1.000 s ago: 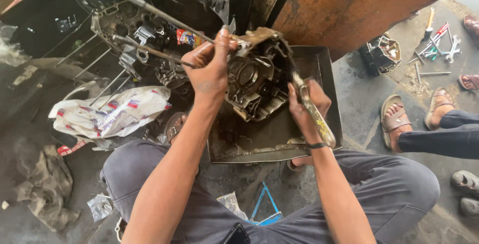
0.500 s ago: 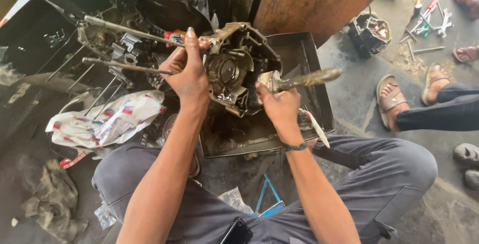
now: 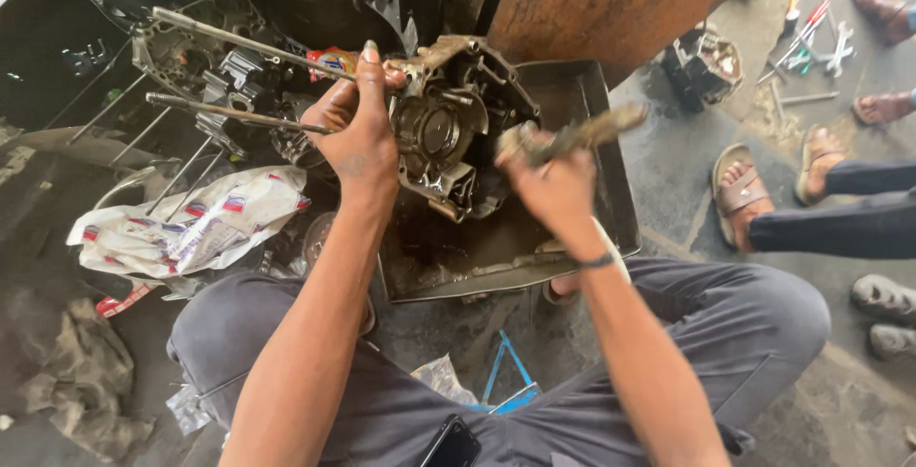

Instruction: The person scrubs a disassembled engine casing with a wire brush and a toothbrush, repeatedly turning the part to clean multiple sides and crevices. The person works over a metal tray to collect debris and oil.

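Observation:
My left hand [image 3: 361,133] grips the top left edge of a greasy metal engine case [image 3: 453,128], which it holds tilted upright over a dark metal tray [image 3: 601,181]. At the case's right side my right hand [image 3: 549,181] is closed on the handle of a dirty brush [image 3: 582,133]. The brush is blurred and points right and up. I sit on the ground with my grey-trousered knees on either side of the tray.
An engine block with long studs [image 3: 200,66] lies left of the case. A crumpled printed bag [image 3: 181,228] and a rag [image 3: 67,381] lie on the floor at left. Scattered tools [image 3: 801,38], a small engine part [image 3: 701,66] and another person's sandalled feet [image 3: 744,186] are at right. A rusty panel [image 3: 611,0] stands behind.
My right hand has swung the brush from pointing down beside the tray to pointing up and right at the case. The left hand has kept its hold on the case.

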`<act>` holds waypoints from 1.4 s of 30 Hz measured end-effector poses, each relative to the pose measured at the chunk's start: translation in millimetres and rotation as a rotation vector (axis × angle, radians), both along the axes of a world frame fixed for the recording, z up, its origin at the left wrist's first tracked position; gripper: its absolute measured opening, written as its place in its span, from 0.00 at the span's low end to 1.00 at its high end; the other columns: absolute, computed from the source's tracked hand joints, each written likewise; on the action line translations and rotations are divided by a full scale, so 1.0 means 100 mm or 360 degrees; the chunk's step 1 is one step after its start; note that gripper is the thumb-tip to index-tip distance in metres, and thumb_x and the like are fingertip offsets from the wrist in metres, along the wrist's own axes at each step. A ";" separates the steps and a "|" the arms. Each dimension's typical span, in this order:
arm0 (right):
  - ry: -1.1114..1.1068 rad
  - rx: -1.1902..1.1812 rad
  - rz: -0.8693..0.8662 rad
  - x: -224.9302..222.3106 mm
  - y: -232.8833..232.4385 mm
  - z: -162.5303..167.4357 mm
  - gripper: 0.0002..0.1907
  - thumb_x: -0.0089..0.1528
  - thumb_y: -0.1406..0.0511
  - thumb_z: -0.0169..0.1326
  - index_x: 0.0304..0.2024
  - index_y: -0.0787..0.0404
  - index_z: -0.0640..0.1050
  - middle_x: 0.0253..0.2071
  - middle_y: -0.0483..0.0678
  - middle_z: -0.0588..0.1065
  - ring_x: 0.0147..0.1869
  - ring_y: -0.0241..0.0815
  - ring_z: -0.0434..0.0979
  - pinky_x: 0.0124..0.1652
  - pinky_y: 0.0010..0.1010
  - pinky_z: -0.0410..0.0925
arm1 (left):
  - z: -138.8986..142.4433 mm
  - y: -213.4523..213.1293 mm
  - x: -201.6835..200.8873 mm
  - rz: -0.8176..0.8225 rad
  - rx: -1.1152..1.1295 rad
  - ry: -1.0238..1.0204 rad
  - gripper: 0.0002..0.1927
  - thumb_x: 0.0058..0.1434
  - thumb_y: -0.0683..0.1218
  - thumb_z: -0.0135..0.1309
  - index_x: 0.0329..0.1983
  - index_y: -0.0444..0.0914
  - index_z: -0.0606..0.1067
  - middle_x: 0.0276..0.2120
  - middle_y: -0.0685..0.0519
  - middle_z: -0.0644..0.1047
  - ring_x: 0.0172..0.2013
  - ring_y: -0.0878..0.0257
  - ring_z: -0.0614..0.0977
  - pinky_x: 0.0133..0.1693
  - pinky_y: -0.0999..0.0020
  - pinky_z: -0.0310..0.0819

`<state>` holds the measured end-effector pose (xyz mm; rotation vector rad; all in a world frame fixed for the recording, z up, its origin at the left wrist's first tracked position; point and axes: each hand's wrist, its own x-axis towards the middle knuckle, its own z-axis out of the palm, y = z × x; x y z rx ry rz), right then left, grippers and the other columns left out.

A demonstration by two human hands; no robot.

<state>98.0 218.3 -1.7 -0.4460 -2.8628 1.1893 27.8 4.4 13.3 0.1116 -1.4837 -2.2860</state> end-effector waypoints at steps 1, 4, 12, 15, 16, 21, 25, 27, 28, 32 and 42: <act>-0.0156 0.0094 -0.0123 -0.06 0.05 0.03 0.16 0.57 0.55 0.66 0.39 0.60 0.84 0.28 0.52 0.81 0.31 0.43 0.82 0.37 0.35 0.72 | -0.01 0.00 0.00 0.0004 -0.0015 -0.0010 0.14 0.71 0.45 0.57 0.34 0.30 0.83 0.29 0.52 0.82 0.30 0.71 0.77 0.38 0.75 0.70; 0.0530 0.0394 0.0028 -0.09 -0.01 0.08 0.19 0.51 0.59 0.71 0.44 0.57 0.84 0.30 0.54 0.81 0.35 0.53 0.81 0.36 0.41 0.72 | -0.03 0.01 -0.03 0.0019 0.0017 -0.0046 0.14 0.70 0.45 0.58 0.33 0.30 0.83 0.29 0.52 0.82 0.30 0.72 0.77 0.38 0.75 0.70; 0.0565 0.0554 0.1277 0.11 0.17 0.28 0.24 0.45 0.69 0.62 0.45 0.54 0.80 0.40 0.44 0.75 0.46 0.51 0.72 0.45 0.39 0.67 | -0.03 0.01 -0.09 0.0023 0.0070 -0.0040 0.12 0.70 0.43 0.57 0.33 0.30 0.82 0.29 0.53 0.82 0.30 0.71 0.80 0.39 0.74 0.74; 0.0502 0.0888 0.1514 -0.06 0.39 0.34 0.23 0.46 0.65 0.62 0.45 0.51 0.82 0.38 0.42 0.74 0.46 0.47 0.69 0.44 0.40 0.62 | -0.03 0.03 -0.09 -0.0025 0.0019 -0.0048 0.13 0.70 0.43 0.58 0.32 0.30 0.82 0.29 0.52 0.82 0.30 0.71 0.79 0.38 0.74 0.73; 0.0487 0.1076 0.1524 -0.12 0.43 0.35 0.21 0.47 0.63 0.62 0.44 0.50 0.82 0.37 0.41 0.74 0.45 0.47 0.69 0.42 0.40 0.60 | -0.03 0.04 -0.09 -0.0055 0.0012 -0.0039 0.13 0.70 0.43 0.58 0.33 0.30 0.82 0.29 0.53 0.82 0.30 0.71 0.78 0.38 0.74 0.73; 0.0713 0.1476 0.1368 -0.16 0.36 0.33 0.14 0.57 0.63 0.56 0.45 0.46 0.83 0.38 0.37 0.75 0.47 0.42 0.70 0.45 0.38 0.60 | -0.01 0.05 -0.07 -0.0091 -0.0008 0.0026 0.13 0.71 0.44 0.57 0.35 0.30 0.82 0.30 0.53 0.82 0.32 0.72 0.79 0.40 0.75 0.74; 0.0691 0.1170 0.0817 0.23 0.05 0.15 0.13 0.61 0.63 0.59 0.49 0.51 0.82 0.42 0.40 0.74 0.48 0.43 0.71 0.46 0.35 0.62 | 0.01 0.08 -0.03 -0.0081 -0.0044 0.0024 0.14 0.71 0.44 0.57 0.33 0.30 0.82 0.29 0.53 0.83 0.31 0.72 0.80 0.39 0.75 0.74; 0.0605 0.0873 0.0947 0.34 0.00 0.13 0.20 0.52 0.65 0.60 0.49 0.52 0.81 0.40 0.42 0.74 0.47 0.45 0.71 0.46 0.35 0.64 | 0.01 0.10 -0.01 -0.0088 -0.0066 0.0046 0.14 0.71 0.44 0.57 0.33 0.30 0.82 0.29 0.53 0.83 0.31 0.72 0.79 0.39 0.75 0.74; 0.0557 0.0718 0.0996 0.36 0.01 0.15 0.24 0.47 0.66 0.60 0.49 0.52 0.81 0.39 0.42 0.74 0.46 0.46 0.71 0.46 0.35 0.64 | 0.01 0.10 0.00 -0.0089 -0.0067 0.0056 0.14 0.71 0.44 0.58 0.33 0.30 0.82 0.29 0.53 0.82 0.31 0.72 0.79 0.38 0.75 0.73; 0.0495 0.1022 0.1206 0.19 0.21 0.37 0.28 0.42 0.66 0.65 0.48 0.51 0.81 0.36 0.43 0.74 0.42 0.46 0.71 0.41 0.39 0.60 | 0.04 0.08 0.01 -0.0106 -0.0114 0.0059 0.14 0.71 0.45 0.57 0.33 0.30 0.83 0.29 0.55 0.82 0.30 0.73 0.78 0.38 0.77 0.73; 0.0734 0.0629 0.0832 0.51 0.27 0.34 0.25 0.45 0.70 0.55 0.47 0.57 0.81 0.45 0.47 0.78 0.46 0.52 0.75 0.47 0.37 0.68 | 0.43 -0.02 -0.26 -0.0959 -0.0246 0.0259 0.14 0.71 0.49 0.57 0.40 0.34 0.84 0.37 0.53 0.85 0.39 0.72 0.83 0.47 0.77 0.77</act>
